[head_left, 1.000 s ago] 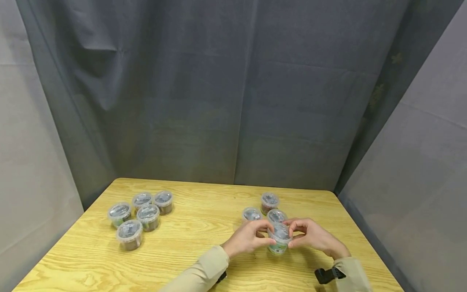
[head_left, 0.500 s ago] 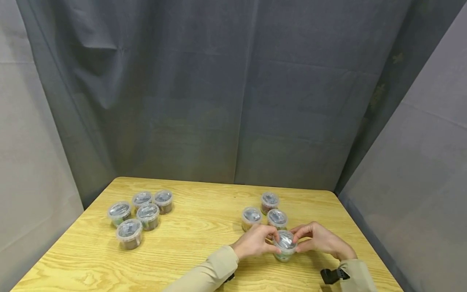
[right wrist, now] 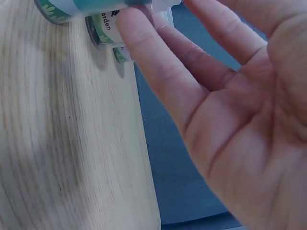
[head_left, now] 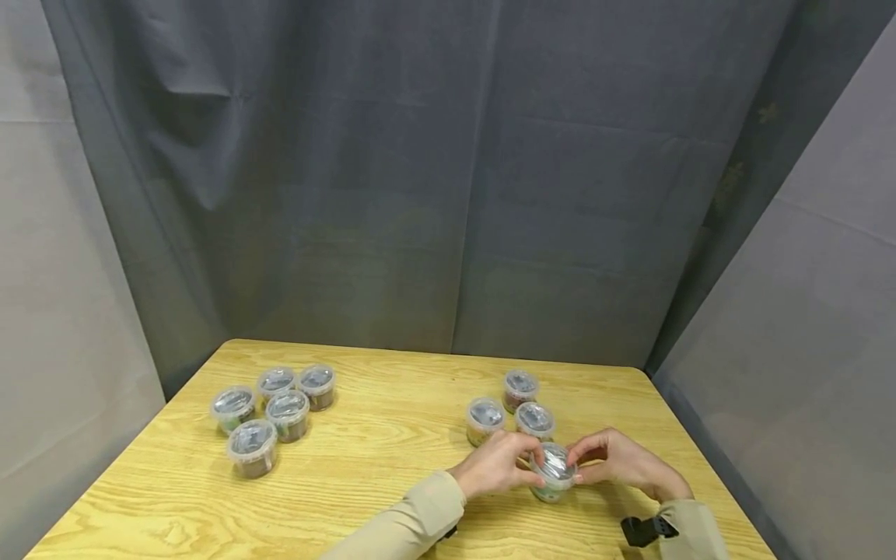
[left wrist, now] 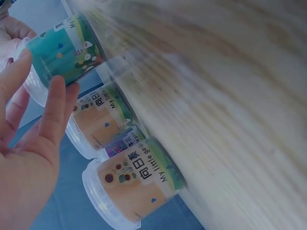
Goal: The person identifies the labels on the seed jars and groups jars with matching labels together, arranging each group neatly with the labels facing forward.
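Note:
Both hands hold one small clear plastic seed-kit cup (head_left: pixel 549 493) by its lidded rim, at the right of the table. Its label looks teal-green in the left wrist view, where the cup (left wrist: pixel 64 50) has its base close to the tabletop; whether it touches I cannot tell. My left hand (head_left: pixel 495 465) pinches the rim from the left. From the right, my right hand (head_left: pixel 626 465) pinches the same rim with thumb and fingers. Just behind are an orange-labelled cup (head_left: pixel 486 420), another lidded cup (head_left: pixel 535 420) and a farther one (head_left: pixel 521 389).
Several similar lidded cups, the nearest cup (head_left: pixel 252 451) among them, stand grouped at the left of the wooden table (head_left: pixel 378 443). A dark grey curtain (head_left: pixel 364 194) hangs behind the table's far edge, with pale cloth panels (head_left: pixel 805 311) on both sides.
Over the last second the held cup came slightly nearer to me and rightward, away from the cups behind it. Both hands moved with it. Since half a second ago it is almost still.

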`<action>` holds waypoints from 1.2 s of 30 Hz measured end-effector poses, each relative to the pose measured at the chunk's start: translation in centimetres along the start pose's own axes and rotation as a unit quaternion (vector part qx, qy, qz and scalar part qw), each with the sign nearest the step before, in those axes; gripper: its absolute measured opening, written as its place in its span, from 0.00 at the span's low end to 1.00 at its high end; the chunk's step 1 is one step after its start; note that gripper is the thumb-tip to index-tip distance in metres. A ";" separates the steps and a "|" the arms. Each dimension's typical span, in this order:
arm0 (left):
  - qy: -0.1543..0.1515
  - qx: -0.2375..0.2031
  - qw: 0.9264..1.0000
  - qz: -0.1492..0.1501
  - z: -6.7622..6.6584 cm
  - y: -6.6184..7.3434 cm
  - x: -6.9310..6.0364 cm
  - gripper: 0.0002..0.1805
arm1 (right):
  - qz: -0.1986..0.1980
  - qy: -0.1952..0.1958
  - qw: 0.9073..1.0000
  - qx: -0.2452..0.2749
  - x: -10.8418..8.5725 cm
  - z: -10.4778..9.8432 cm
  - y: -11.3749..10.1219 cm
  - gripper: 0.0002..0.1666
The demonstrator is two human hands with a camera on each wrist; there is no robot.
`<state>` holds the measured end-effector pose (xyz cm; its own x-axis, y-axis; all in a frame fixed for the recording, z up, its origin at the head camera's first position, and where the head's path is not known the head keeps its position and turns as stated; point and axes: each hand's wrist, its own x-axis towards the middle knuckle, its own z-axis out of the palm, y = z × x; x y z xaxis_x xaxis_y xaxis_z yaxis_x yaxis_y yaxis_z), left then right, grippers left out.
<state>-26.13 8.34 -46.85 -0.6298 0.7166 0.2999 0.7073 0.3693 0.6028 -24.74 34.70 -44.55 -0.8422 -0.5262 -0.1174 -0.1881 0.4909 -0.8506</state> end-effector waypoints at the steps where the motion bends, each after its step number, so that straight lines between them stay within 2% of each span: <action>1: 0.000 -0.002 1.000 0.001 0.1 0.0 0.1 0.11 | -0.004 -0.004 1.000 0.004 0.0 0.0 0.0 0.18; 7: 0.000 -0.004 1.000 -0.003 0.2 -0.1 0.2 0.11 | -0.019 -0.016 0.999 0.025 0.0 -0.3 0.3 0.22; 12: -0.002 -0.009 1.000 -0.004 -0.2 -0.1 0.2 0.13 | -0.005 -0.001 1.000 0.018 0.0 -0.4 0.0 0.23; 15: -0.002 -0.029 1.000 -0.009 -0.6 -0.2 0.1 0.18 | 0.016 0.030 0.999 0.015 -0.1 -0.4 -0.4 0.24; 19: 0.006 -0.055 0.998 -0.016 -1.4 -0.6 -0.2 0.22 | 0.041 0.093 0.995 0.006 0.2 -0.2 -1.3 0.25; 24: 0.020 -0.070 0.997 -0.026 -2.6 -1.3 -1.1 0.18 | 0.044 0.181 0.982 -0.039 1.4 0.9 -2.7 0.21; 27: 0.029 -0.066 0.997 -0.037 -3.5 -1.7 -1.7 0.15 | 0.036 0.221 0.972 -0.069 2.3 1.8 -3.5 0.19; 32: 0.056 -0.047 0.996 -0.049 -5.5 -2.5 -2.6 0.14 | 0.019 0.259 0.960 -0.106 3.6 3.0 -4.9 0.17; 36: 0.078 -0.052 0.994 -0.061 -6.9 -3.4 -3.6 0.15 | 0.007 0.253 0.960 -0.119 4.4 4.1 -5.7 0.16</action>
<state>-28.45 0.42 -44.91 -0.7570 0.5664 0.3257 0.5905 0.3797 0.7122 -25.35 26.73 -42.30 -0.9720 -0.1424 0.1869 -0.2336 0.6715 -0.7032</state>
